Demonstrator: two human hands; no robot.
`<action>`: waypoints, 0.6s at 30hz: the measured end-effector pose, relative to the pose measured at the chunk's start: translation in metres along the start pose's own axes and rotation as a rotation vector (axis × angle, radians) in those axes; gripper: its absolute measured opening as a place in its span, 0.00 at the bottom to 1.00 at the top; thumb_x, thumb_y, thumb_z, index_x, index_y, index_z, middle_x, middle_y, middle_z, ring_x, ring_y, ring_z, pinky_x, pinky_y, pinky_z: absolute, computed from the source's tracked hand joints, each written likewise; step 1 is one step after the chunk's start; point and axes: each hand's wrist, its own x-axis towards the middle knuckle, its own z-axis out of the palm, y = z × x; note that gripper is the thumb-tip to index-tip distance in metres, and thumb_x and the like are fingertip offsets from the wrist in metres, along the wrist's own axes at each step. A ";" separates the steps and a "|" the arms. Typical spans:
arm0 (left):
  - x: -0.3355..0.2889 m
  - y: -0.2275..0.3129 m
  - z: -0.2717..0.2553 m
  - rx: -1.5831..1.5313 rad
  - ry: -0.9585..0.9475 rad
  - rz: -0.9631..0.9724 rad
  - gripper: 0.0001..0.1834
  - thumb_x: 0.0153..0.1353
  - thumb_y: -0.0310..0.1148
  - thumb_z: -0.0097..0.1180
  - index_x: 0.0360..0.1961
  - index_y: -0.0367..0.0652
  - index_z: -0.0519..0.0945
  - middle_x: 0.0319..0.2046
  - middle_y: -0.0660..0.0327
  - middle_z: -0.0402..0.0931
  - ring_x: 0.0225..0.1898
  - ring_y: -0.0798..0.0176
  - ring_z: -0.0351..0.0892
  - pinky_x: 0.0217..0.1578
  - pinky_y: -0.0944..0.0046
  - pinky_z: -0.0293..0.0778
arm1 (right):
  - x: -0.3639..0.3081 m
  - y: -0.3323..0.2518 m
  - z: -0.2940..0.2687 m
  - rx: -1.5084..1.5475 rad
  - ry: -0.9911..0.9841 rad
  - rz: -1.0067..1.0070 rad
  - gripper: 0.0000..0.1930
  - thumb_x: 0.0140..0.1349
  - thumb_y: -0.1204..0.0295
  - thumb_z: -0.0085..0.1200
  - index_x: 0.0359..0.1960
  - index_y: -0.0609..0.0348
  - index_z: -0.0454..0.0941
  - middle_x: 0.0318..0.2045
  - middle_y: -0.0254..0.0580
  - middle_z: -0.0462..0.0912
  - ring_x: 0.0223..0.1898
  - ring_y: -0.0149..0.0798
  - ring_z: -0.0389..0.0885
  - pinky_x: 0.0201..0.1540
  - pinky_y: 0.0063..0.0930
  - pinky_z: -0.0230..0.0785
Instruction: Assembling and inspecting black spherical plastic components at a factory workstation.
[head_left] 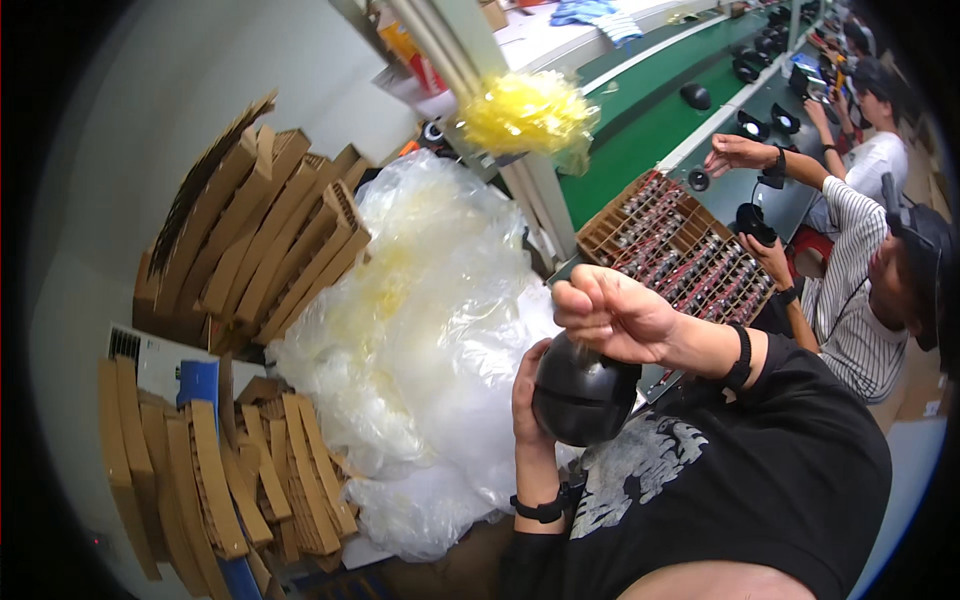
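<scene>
A rounded black housing [585, 392], glossy and marked by a seam, is held up in front of my black shirt. My left hand [530, 390] wraps round its left side, the palm partly hidden behind it. Just over its top is my right hand [618, 315], with the fingers curled in. Whether those fingers pinch some small part cannot be made out. Beyond my right hand lies a divided cardboard tray [680, 245] holding several small metal parts and red pieces.
A heap of clear plastic bags [420, 330] lies to the left of my hands. Cardboard dividers [250, 220] are stacked farther left. Yellow film [525, 112] hangs by a post. A co-worker [860, 300] handles black parts at right, beside a green conveyor [640, 120].
</scene>
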 end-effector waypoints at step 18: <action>0.018 -0.035 -0.019 0.713 -0.044 -0.175 0.26 0.55 0.24 0.61 0.54 0.37 0.66 0.34 0.59 0.75 0.36 0.72 0.73 0.38 0.74 0.70 | 0.012 -0.124 0.018 -1.162 0.506 -0.600 0.09 0.63 0.68 0.53 0.34 0.63 0.74 0.28 0.33 0.76 0.31 0.26 0.74 0.38 0.20 0.68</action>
